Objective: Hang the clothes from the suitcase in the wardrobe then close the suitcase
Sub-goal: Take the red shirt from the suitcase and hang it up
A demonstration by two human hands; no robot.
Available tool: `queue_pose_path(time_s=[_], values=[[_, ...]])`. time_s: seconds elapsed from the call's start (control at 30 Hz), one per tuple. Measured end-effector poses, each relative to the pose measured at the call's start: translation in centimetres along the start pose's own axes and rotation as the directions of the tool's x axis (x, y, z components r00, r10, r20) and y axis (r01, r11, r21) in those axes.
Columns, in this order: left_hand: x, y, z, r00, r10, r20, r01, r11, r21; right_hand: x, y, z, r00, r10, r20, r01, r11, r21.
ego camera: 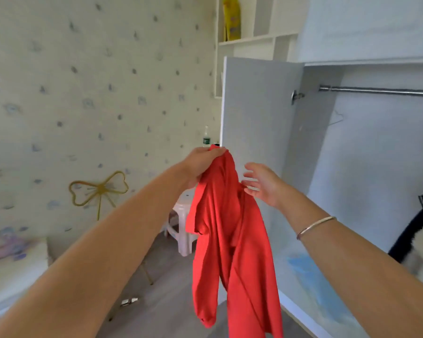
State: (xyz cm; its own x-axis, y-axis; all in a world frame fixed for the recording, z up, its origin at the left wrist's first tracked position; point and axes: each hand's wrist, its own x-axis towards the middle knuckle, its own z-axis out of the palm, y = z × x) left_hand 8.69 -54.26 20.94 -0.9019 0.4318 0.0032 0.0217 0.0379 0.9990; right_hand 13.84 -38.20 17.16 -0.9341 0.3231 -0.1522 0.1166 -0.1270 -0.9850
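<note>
Red top (pixel 232 240) is dangling in mid-air just in front of the open wardrobe (pixel 388 167) door (pixel 259 106), bunched up rather than spread, sleeves and hem drooping low. I'm reading this as the hanging step: one garment is out and being brought to the wardrobe, not on the rail (pixel 376 91) yet. The suitcase isn't showing, so closing it is coming later. The next move is probably calling for a second hold at the collar or shoulder to open the top out, getting a hanger into it, then lifting it up and right to the rail, which is sitting well apart from the cloth. I'm gripping the top's upper end with my left hand (pixel 203 164), fingers and thumb curled tight round a fistful of cloth. Something small and dark is poking out above the fist, and I can't tell if it's a hook. My right hand (pixel 264 184) is reaching in from the right, fingers straight and spread, holding nothing. Its fingertips are at the cloth's edge, touching or just off, can't say. A pale hanger (pixel 336 119) seems to be sitting against the inner side wall below the rail, faint. Dark and white cloth (pixel 420 240) is showing inside at the right edge, blurred.
</note>
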Motion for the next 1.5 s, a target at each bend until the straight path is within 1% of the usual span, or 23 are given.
queue_pose_path(time_s=[0.1, 0.23, 0.3, 0.37, 0.43, 0.53, 0.6, 0.67, 0.7, 0.73, 0.77, 0.8, 0.9, 0.93, 1.0, 1.03, 1.1, 1.13, 1.2, 1.3, 1.37, 1.43, 1.5], values=[[2.9, 0.1, 7.0, 0.999, -0.038, 0.03, 0.037, 0.999, 0.023, 0.0, -1.4, -5.7, 0.997, -0.061, -0.05, 0.062, 0.998, 0.022], [6.0, -0.3, 15.4, 0.995, -0.087, 0.049, 0.083, 0.994, 0.068, 0.4, -2.4, -12.0, 0.979, -0.151, -0.133, 0.142, 0.987, -0.075], [7.2, -0.1, 18.8, 0.991, -0.099, 0.086, 0.098, 0.995, 0.016, 0.9, -2.2, -14.8, 0.981, -0.168, -0.099, 0.152, 0.977, -0.149], [8.2, 0.5, 21.7, 0.988, -0.112, 0.107, 0.115, 0.993, -0.021, 1.3, -1.7, -17.1, 0.988, -0.145, -0.06, 0.128, 0.966, -0.224], [9.2, 1.1, 23.7, 0.982, -0.129, 0.139, 0.141, 0.987, -0.075, 1.8, -1.3, -18.7, 0.988, -0.142, -0.055, 0.121, 0.951, -0.285], [10.9, 1.2, 25.9, 0.974, -0.152, 0.166, 0.165, 0.984, -0.063, 3.2, -1.5, -21.0, 0.98, -0.196, -0.041, 0.167, 0.912, -0.374], [12.6, 0.7, 26.6, 0.977, -0.145, 0.156, 0.143, 0.989, 0.022, 4.5, -1.8, -22.2, 0.974, -0.223, -0.031, 0.187, 0.881, -0.435], [14.5, -0.2, 26.9, 0.988, -0.096, 0.118, 0.065, 0.969, 0.239, 6.1, -1.7, -23.2, 0.963, -0.265, -0.058, 0.193, 0.819, -0.54], [16.0, -0.5, 27.0, 0.995, -0.027, 0.092, -0.012, 0.92, 0.392, 7.2, -1.8, -23.7, 0.954, -0.288, -0.085, 0.184, 0.783, -0.594], [17.1, -0.7, 26.9, 0.995, 0.06, 0.076, -0.091, 0.839, 0.537, 8.0, -2.0, -24.0, 0.944, -0.312, -0.109, 0.18, 0.762, -0.622], [18.3, -0.8, 26.9, 0.986, 0.139, 0.087, -0.163, 0.756, 0.634, 9.0, -2.2, -24.3, 0.935, -0.328, -0.133, 0.179, 0.763, -0.62], [19.6, -0.7, 26.9, 0.98, 0.173, 0.102, -0.197, 0.731, 0.654, 10.3, -2.6, -24.6, 0.928, -0.335, -0.16, 0.176, 0.777, -0.604], [24.2, -0.9, 26.8, 0.974, 0.16, 0.159, -0.225, 0.746, 0.627, 14.7, -4.0, -25.7, 0.922, -0.323, -0.213, 0.156, 0.814, -0.559], [26.1, -1.0, 26.9, 0.972, 0.118, 0.204, -0.221, 0.756, 0.616, 16.3, -4.5, -26.1, 0.924, -0.313, -0.219, 0.143, 0.816, -0.56], [28.8, -1.0, 26.9, 0.951, -0.032, 0.308, -0.15, 0.823, 0.548, 18.9, -5.5, -26.6, 0.927, -0.307, -0.215, 0.146, 0.825, -0.545], [30.1, -0.9, 26.9, 0.924, -0.112, 0.365, -0.106, 0.843, 0.527, 20.0, -6.2, -26.7, 0.923, -0.313, -0.225, 0.148, 0.827, -0.542], [32.6, -0.6, 27.2, 0.863, -0.2, 0.463, -0.113, 0.818, 0.564, 21.9, -7.7, -26.8, 0.913, -0.32, -0.251, 0.152, 0.841, -0.519], [33.8, -0.5, 27.4, 0.847, -0.207, 0.489, -0.136, 0.806, 0.577, 22.7, -8.4, -27.0, 0.91, -0.325, -0.259, 0.159, 0.848, -0.505], [35.8, -0.2, 28.0, 0.843, -0.156, 0.514, -0.168, 0.833, 0.528, 24.1, -9.3, -27.7, 0.91, -0.33, -0.251, 0.161, 0.84, -0.519], [39.1, 0.1, 28.5, 0.881, -0.089, 0.465, -0.145, 0.884, 0.444, 26.1, -10.0, -29.2, 0.916, -0.316, -0.247, 0.105, 0.783, -0.613], [41.3, 0.4, 28.7, 0.898, -0.071, 0.433, -0.134, 0.896, 0.424, 27.7, -10.3, -30.3, 0.911, -0.321, -0.258, 0.096, 0.775, -0.625], [42.9, 0.9, 29.0, 0.901, -0.063, 0.429, -0.124, 0.91, 0.394, 29.6, -10.6, -31.2, 0.889, -0.361, -0.28, 0.108, 0.761, -0.639], [44.0, 1.5, 29.4, 0.902, -0.056, 0.428, -0.121, 0.919, 0.374, 31.5, -10.9, -31.6, 0.895, -0.349, -0.278, 0.103, 0.767, -0.633]])
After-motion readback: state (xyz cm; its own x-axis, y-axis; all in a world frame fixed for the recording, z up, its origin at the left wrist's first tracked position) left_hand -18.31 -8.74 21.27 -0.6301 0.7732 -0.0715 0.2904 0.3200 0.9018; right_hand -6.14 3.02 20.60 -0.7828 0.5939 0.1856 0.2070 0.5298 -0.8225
